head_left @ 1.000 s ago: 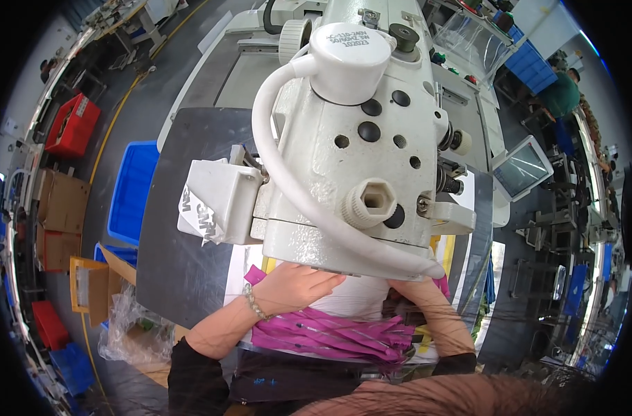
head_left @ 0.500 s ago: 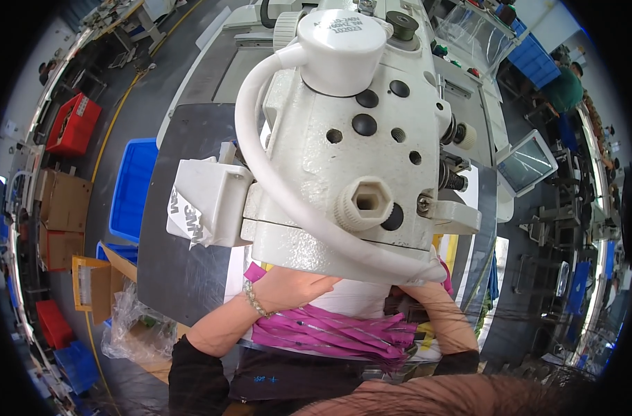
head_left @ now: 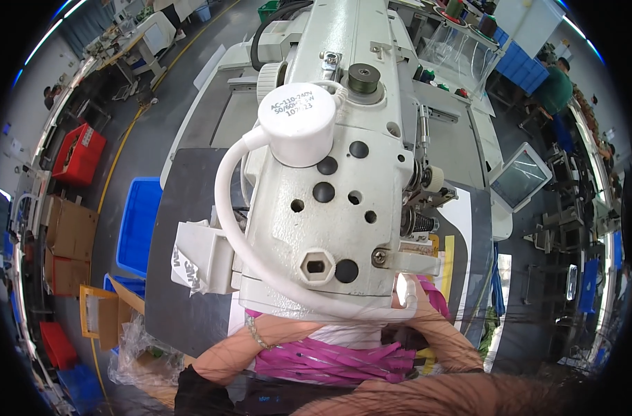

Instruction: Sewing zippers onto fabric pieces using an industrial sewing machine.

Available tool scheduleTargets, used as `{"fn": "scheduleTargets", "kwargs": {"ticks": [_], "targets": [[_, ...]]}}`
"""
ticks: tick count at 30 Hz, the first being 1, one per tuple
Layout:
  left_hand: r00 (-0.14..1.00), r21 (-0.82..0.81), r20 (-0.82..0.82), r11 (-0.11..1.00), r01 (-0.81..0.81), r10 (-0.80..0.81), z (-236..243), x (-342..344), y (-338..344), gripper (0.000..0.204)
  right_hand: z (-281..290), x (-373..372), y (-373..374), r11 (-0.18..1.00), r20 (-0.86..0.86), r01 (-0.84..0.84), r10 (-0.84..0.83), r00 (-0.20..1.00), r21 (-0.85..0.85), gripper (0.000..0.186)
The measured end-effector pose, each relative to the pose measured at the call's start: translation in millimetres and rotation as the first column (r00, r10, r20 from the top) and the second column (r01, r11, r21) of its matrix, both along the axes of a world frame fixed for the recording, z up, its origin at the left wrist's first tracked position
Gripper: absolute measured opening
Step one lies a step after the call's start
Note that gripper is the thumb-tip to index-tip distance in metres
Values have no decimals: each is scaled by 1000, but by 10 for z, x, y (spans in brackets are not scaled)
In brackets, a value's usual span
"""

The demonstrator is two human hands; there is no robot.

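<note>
A big white sewing machine head (head_left: 378,163) stands over the work, with a white cable looping along its left side. My left hand (head_left: 285,330), with a beaded bracelet at the wrist, reaches in beneath its front; the fingers are hidden there. On the right, my right hand (head_left: 430,323) goes under the machine's front right corner, next to a magenta strip (head_left: 437,299). Part of that hand shows past the cable, but its finger pose is unclear. Between my forearms lies a bundle of magenta strips (head_left: 330,360) with thin shiny lines, in front of white material (head_left: 351,337).
A dark metal table plate (head_left: 184,177) spreads left of the machine. Beyond it are a blue bin (head_left: 137,225), cardboard boxes (head_left: 72,225) and clear plastic wrap (head_left: 139,357). At the right stands a tilted screen (head_left: 521,179). A person in green (head_left: 555,90) sits farther back.
My view has tilted up, so the machine sits lower in the picture. The left hand is more covered by the machine; part of the right hand now shows by its front right corner.
</note>
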State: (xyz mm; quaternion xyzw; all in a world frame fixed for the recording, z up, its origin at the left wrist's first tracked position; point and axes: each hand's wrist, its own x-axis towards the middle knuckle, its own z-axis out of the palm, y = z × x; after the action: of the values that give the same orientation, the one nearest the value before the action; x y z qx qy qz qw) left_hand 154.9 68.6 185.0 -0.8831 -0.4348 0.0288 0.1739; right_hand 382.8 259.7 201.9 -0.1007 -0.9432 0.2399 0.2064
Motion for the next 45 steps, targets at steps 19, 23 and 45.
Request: {"fn": "scheduleTargets", "kwargs": {"ticks": [19, 23, 45], "targets": [[974, -69, 219, 996, -48, 62, 102, 52, 10, 42, 103, -20, 47, 999, 102, -27, 23, 995, 35, 36], [963, -88, 257, 994, -60, 81, 122, 59, -20, 42, 161, -40, 33, 1000, 99, -14, 14, 995, -7, 37], [829, -246, 469, 946, -210, 305, 277, 186, 96, 43, 194, -36, 12, 997, 181, -14, 27, 983, -74, 36]]}}
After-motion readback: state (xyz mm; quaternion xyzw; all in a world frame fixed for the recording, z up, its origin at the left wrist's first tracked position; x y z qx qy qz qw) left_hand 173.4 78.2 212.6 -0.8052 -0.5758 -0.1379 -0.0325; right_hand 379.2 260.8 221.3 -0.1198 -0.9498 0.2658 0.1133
